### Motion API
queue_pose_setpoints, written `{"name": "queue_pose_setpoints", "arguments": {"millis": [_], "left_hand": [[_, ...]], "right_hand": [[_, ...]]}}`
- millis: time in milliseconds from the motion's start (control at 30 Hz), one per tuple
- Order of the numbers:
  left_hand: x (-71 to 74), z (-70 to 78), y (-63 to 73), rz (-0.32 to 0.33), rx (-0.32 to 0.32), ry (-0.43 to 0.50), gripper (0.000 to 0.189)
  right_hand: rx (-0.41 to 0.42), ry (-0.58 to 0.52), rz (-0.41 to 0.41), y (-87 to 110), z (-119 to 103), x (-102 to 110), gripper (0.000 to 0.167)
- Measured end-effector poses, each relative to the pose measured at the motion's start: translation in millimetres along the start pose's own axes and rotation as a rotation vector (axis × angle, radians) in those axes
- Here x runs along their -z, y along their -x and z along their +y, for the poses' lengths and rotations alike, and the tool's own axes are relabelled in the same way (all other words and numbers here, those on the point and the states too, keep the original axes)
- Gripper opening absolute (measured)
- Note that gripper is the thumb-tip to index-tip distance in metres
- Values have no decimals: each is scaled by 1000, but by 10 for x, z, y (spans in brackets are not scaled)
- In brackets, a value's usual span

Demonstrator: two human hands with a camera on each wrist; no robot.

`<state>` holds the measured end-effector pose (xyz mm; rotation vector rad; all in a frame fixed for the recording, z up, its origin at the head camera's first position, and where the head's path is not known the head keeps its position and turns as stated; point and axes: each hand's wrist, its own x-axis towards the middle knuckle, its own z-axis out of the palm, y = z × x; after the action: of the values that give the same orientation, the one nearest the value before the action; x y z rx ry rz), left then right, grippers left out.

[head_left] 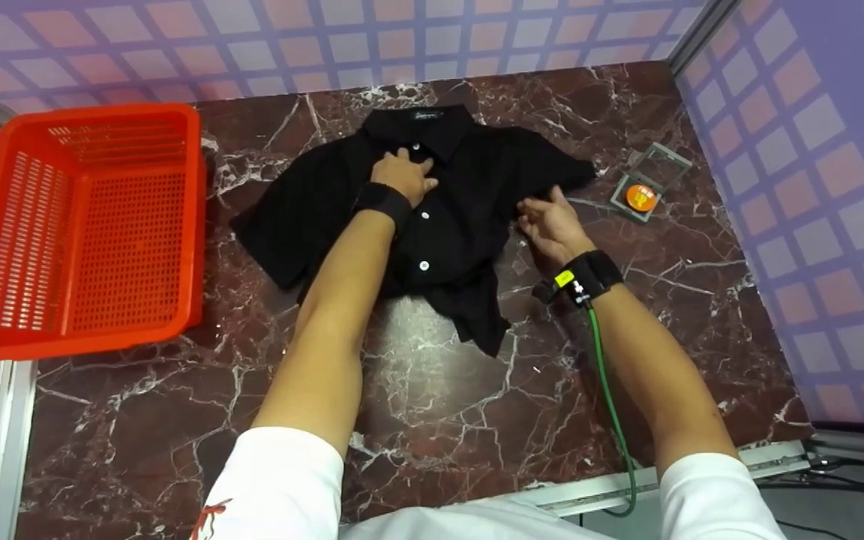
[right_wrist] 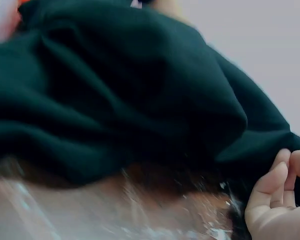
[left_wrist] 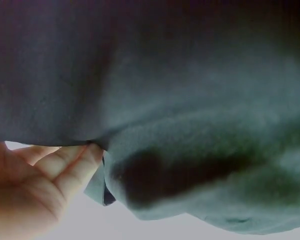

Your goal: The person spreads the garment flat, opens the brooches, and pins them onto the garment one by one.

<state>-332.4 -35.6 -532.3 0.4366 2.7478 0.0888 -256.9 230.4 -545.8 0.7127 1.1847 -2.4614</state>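
Note:
A black short-sleeved button-up shirt (head_left: 462,187) lies front side up on the table, its collar toward the far wall and its lower part bunched. My left hand (head_left: 402,177) rests on its front just below the collar, fingers spread beside the buttons. In the left wrist view, the left fingertips (left_wrist: 93,152) press against dark cloth. At the shirt's right side, below the sleeve, my right hand (head_left: 552,227) pinches the fabric edge. The right wrist view shows the right thumb and fingers (right_wrist: 271,186) bent together at that edge, with loose folds beside them.
A red plastic basket (head_left: 196,225) stands on the left of the marbled table (head_left: 432,405). Right of the shirt lies a small clear case with its lid up (head_left: 661,166), holding an orange disc (head_left: 640,198). A green cable (head_left: 606,382) runs from the right wrist. Checkered walls enclose the table.

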Motion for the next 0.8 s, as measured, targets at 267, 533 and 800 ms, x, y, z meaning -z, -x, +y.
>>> {"name": "queue_pose_setpoints", "arguments": {"millis": [267, 533, 800], "left_hand": [[-41, 4, -29, 7, 12, -31, 58], [-37, 12, 9, 3, 14, -22, 59], [-35, 18, 44, 25, 13, -31, 59]], "right_hand": [[205, 44, -61, -156, -37, 31, 21], [314, -59, -35, -297, -68, 43, 30], [288, -57, -12, -333, -116, 33, 82]]}}
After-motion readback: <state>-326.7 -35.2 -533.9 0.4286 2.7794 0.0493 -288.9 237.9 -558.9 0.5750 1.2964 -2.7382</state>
